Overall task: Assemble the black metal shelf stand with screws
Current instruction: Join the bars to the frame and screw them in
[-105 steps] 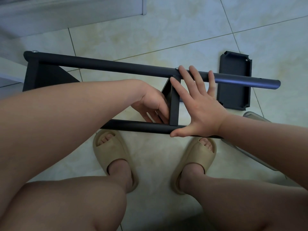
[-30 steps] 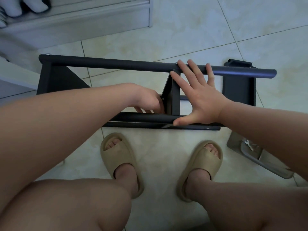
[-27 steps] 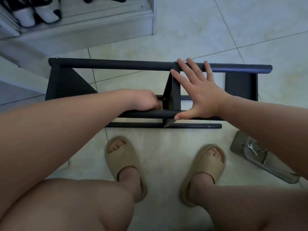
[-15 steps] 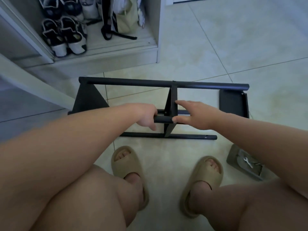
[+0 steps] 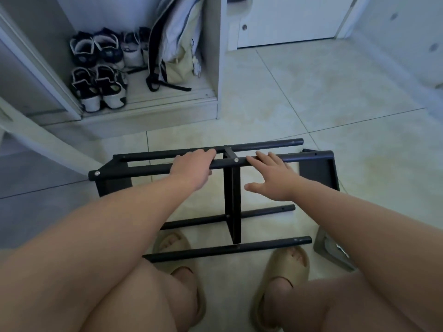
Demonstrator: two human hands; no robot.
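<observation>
The black metal shelf stand (image 5: 232, 200) lies on the tiled floor in front of my feet, its round tubes running left to right through a middle panel, with a screw head (image 5: 236, 160) showing on the upper front tube. My left hand (image 5: 191, 168) grips that upper tube left of the middle panel. My right hand (image 5: 271, 178) has straight, spread fingers whose tips touch the same tube right of the panel. A loose black end panel (image 5: 318, 171) stands at the tubes' right ends.
A grey tray (image 5: 333, 250) with small metal hardware sits on the floor at my right leg. An open cupboard with shoes (image 5: 98, 68) and a bag (image 5: 177, 44) stands behind the stand. My feet in beige slippers (image 5: 285, 279) are under the near tubes.
The stand has been rolled over so other tubes face up. My left hand moved onto the upper tube; my right hand opened and now touches it. The camera tilted up toward the cupboard.
</observation>
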